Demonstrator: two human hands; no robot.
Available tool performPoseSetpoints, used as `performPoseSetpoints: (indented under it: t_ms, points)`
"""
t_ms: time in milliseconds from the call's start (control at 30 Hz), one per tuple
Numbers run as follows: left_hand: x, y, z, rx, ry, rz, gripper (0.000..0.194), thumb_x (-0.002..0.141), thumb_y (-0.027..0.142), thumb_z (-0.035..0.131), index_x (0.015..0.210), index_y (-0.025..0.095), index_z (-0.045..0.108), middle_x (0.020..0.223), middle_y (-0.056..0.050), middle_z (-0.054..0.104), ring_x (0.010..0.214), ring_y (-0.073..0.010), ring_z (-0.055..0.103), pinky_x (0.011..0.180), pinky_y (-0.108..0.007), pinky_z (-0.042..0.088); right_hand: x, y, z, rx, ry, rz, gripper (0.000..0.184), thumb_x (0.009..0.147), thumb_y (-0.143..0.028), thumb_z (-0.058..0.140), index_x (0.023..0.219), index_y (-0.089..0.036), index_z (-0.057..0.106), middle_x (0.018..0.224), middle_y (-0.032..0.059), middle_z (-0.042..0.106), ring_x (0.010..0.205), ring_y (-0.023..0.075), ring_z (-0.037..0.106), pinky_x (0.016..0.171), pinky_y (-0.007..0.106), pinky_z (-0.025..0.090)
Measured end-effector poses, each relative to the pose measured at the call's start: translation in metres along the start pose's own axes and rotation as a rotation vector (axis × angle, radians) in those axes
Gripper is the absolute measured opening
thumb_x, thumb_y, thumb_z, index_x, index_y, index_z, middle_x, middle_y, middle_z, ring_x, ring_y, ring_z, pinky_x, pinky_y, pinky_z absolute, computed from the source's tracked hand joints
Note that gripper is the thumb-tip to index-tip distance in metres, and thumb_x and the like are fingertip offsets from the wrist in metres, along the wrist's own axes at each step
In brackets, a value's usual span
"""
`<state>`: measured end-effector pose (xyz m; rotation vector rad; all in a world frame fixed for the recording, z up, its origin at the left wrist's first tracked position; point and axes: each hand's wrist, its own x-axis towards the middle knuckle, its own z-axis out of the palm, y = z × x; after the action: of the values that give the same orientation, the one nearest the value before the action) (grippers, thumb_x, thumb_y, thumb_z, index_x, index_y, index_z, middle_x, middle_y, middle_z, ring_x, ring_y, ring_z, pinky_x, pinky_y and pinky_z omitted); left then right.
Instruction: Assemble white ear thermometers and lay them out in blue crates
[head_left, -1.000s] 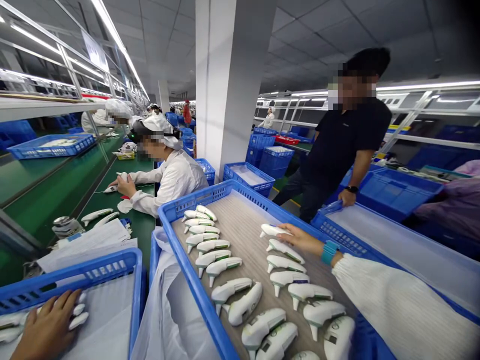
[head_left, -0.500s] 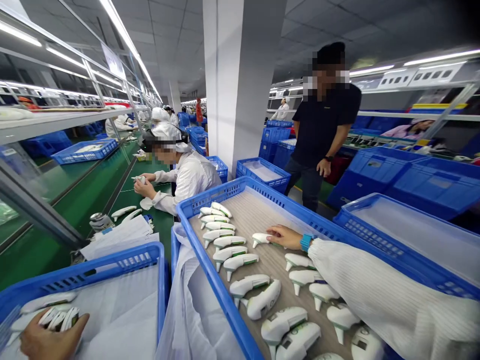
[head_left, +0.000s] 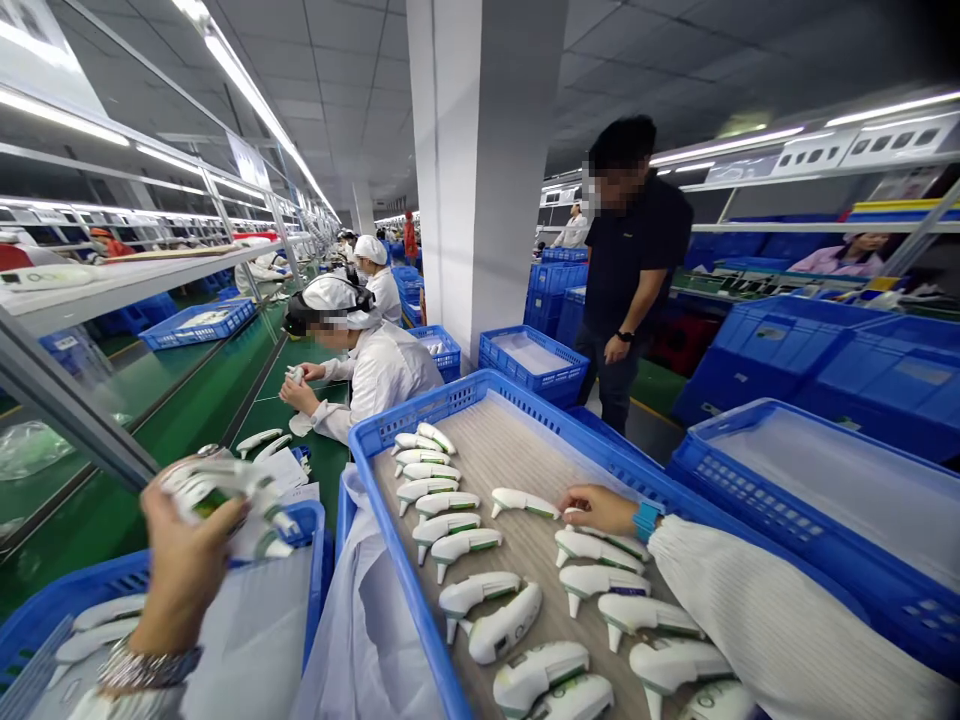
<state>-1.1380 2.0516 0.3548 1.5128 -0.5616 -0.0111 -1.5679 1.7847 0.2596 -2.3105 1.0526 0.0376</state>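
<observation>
Head view: the wearer's left hand (head_left: pixel 184 560) is closing around a bunch of white devices (head_left: pixel 214 495) and is holding them up over a blue crate (head_left: pixel 311 530) at lower left, with a metal bracelet (head_left: pixel 150 668) showing on the wrist. Two more devices are lying on a white sheet (head_left: pixel 225 620) inside that crate. The right hand (head_left: pixel 600 510) is reaching out open, palm down, over a second blue crate (head_left: pixel 427 403) lined with a beige mat (head_left: pixel 517 450). Its fingers are pointing toward a loose device (head_left: pixel 525 503) lying just beside them, and a blue wristband (head_left: pixel 646 520) and a ribbed white sleeve (head_left: pixel 787 630) are following behind. Rows of the devices are lying across the mat, all in that second crate. A white plastic bag (head_left: pixel 360 620) is hanging between the two crates. Farther off, a co-worker (head_left: pixel 382 375) in a white smock and cap is sitting at a green bench (head_left: pixel 255 410), working on a device (head_left: pixel 295 374) with both hands, while papers (head_left: pixel 274 475) are lying nearby. Beyond the second crate, a person in a dark shirt (head_left: pixel 637 240) is standing beside a white pillar (head_left: pixel 480 150), one hand hanging low. More blue crates (head_left: pixel 817 380) are standing to the right.
</observation>
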Motion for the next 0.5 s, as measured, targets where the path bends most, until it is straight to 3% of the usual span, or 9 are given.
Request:
performPoseSetpoints:
  t_ms: [100, 167, 267, 333, 433, 500]
  points:
    - [-0.022, 0.050, 0.085, -0.070, -0.290, 0.125, 0.063, 0.052, 0.021, 0.063, 0.110, 0.026, 0.038, 0.102, 0.002, 0.052, 0.080, -0.0123, 0.053, 0.066, -0.023, 0.046, 0.002, -0.007, 0.005, 0.016, 0.012, -0.045, 0.038, 0.085, -0.034, 0.060, 0.117, -0.015, 0.052, 0.102, 0.0062, 0.062, 0.088, 0.0190, 0.060, 0.081, 0.040, 0.049]
    - [-0.038, 0.061, 0.140, -0.028, -0.436, 0.170, 0.063, 0.054, 0.019, 0.059, 0.112, 0.024, 0.036, 0.095, 0.001, 0.050, 0.075, -0.0111, 0.052, 0.065, -0.022, 0.045, 0.009, -0.017, 0.010, -0.010, 0.048, -0.084, 0.048, 0.083, -0.036, 0.062, 0.124, -0.016, 0.047, 0.119, 0.0101, 0.055, 0.104, 0.0243, 0.055, 0.090, 0.046, 0.044]
    - [-0.062, 0.055, 0.215, 0.105, -0.630, 0.212, 0.063, 0.057, 0.014, 0.054, 0.115, 0.020, 0.030, 0.086, 0.002, 0.048, 0.068, -0.0098, 0.050, 0.065, -0.023, 0.045, 0.023, -0.030, 0.017, -0.057, 0.065, -0.149, 0.042, 0.083, -0.035, 0.062, 0.118, -0.016, 0.052, 0.124, 0.0102, 0.052, 0.115, 0.0270, 0.048, 0.097, 0.051, 0.037]
    - [-0.078, 0.043, 0.258, 0.215, -0.705, 0.257, 0.065, 0.057, 0.010, 0.057, 0.115, 0.020, 0.032, 0.097, -0.001, 0.048, 0.083, -0.0120, 0.052, 0.078, -0.026, 0.045, 0.029, -0.034, 0.017, -0.068, 0.061, -0.176, 0.032, 0.085, -0.033, 0.060, 0.111, -0.015, 0.057, 0.115, 0.0083, 0.057, 0.109, 0.0248, 0.052, 0.095, 0.049, 0.039]
    - [-0.102, 0.025, 0.309, 0.412, -0.823, 0.327, 0.065, 0.057, 0.011, 0.065, 0.115, 0.017, 0.037, 0.111, -0.007, 0.046, 0.105, -0.0197, 0.046, 0.092, -0.036, 0.040, 0.029, -0.027, 0.010, -0.053, 0.067, -0.200, 0.025, 0.087, -0.033, 0.057, 0.104, -0.015, 0.060, 0.106, 0.0064, 0.061, 0.104, 0.0229, 0.055, 0.093, 0.047, 0.041]
    - [-0.118, 0.015, 0.332, 0.553, -0.913, 0.358, 0.059, 0.064, 0.018, 0.067, 0.116, 0.016, 0.042, 0.116, -0.008, 0.047, 0.109, -0.0242, 0.045, 0.094, -0.043, 0.039, 0.022, -0.016, 0.004, -0.028, 0.066, -0.210, 0.025, 0.087, -0.032, 0.057, 0.104, -0.015, 0.060, 0.104, 0.0060, 0.062, 0.103, 0.0229, 0.055, 0.093, 0.046, 0.040]
